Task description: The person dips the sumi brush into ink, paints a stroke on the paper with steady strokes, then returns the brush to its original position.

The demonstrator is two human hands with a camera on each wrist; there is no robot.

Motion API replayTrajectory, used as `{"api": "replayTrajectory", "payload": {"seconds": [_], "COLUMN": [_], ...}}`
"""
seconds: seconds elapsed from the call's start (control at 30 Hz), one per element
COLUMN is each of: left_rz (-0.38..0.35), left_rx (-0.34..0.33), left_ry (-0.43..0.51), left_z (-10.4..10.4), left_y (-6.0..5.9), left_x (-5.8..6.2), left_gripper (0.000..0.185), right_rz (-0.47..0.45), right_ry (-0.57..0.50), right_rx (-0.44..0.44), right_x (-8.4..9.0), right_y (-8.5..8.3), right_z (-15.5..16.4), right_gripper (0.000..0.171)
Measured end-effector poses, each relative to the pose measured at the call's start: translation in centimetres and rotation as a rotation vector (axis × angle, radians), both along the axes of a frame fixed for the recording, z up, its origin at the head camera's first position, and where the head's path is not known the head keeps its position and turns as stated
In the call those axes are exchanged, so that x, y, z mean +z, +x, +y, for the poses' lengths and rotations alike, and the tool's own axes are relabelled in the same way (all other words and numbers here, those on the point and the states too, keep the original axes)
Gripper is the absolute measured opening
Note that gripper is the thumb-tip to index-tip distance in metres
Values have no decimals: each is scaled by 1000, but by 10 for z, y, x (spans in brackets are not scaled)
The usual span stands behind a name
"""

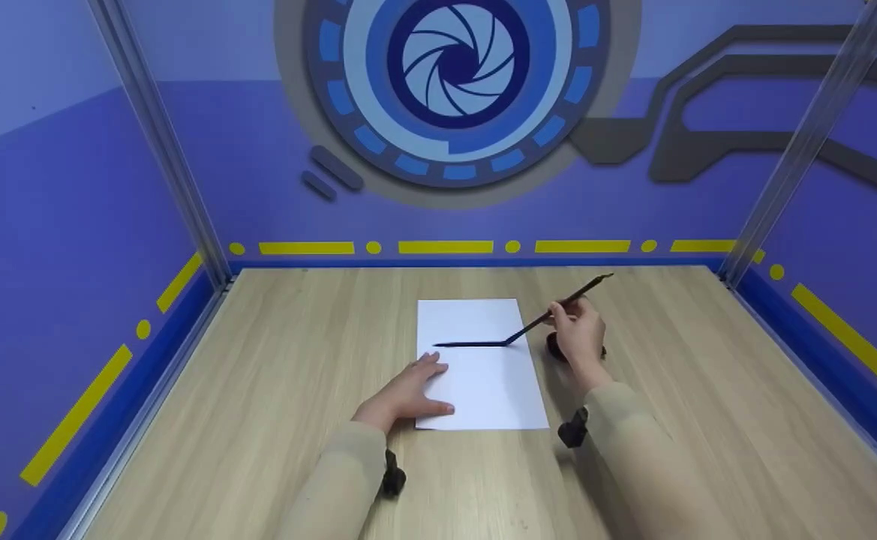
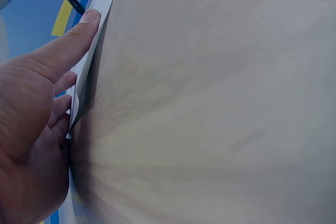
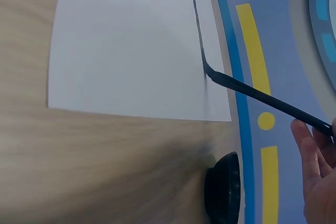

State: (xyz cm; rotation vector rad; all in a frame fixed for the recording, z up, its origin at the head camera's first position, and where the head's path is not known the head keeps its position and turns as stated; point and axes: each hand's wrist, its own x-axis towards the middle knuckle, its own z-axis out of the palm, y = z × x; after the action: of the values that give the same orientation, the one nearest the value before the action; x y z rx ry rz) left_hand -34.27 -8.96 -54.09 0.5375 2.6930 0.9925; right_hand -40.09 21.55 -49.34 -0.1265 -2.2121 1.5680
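Observation:
A white sheet of paper [image 1: 476,390] lies on the wooden table, with a dark ink stroke [image 1: 468,344] running sideways across it. My right hand [image 1: 579,334] pinches a black writing brush [image 1: 558,307], which leans up to the right. Its bent tip touches the paper at the right end of the stroke, as the right wrist view also shows at the brush tip [image 3: 209,72]. My left hand [image 1: 406,390] rests on the paper's left edge with thumb and fingers spread. In the left wrist view, the left thumb [image 2: 73,40] lies along the sheet's edge.
A small black dish [image 3: 223,190] stands on the table just right of the paper, partly hidden behind my right hand in the head view. Blue printed walls [image 1: 438,217] and metal posts [image 1: 160,142] enclose the table [image 1: 295,337] at the back and sides.

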Motion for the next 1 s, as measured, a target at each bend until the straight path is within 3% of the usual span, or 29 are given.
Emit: {"api": "replayTrajectory", "payload": {"seconds": [0.67, 1.0], "left_rz": [-11, -9], "left_rx": [7, 0], "left_ry": [2, -9], "left_z": [1, 1], "left_y": [-2, -1], "left_x": [-2, -1], "left_gripper": [81, 81], "right_rz": [-35, -33], "right_ry": [30, 12], "right_rx": [-19, 11], "right_x": [4, 5], "right_y": [0, 2], "right_z": [10, 16], "right_gripper": [19, 19]}}
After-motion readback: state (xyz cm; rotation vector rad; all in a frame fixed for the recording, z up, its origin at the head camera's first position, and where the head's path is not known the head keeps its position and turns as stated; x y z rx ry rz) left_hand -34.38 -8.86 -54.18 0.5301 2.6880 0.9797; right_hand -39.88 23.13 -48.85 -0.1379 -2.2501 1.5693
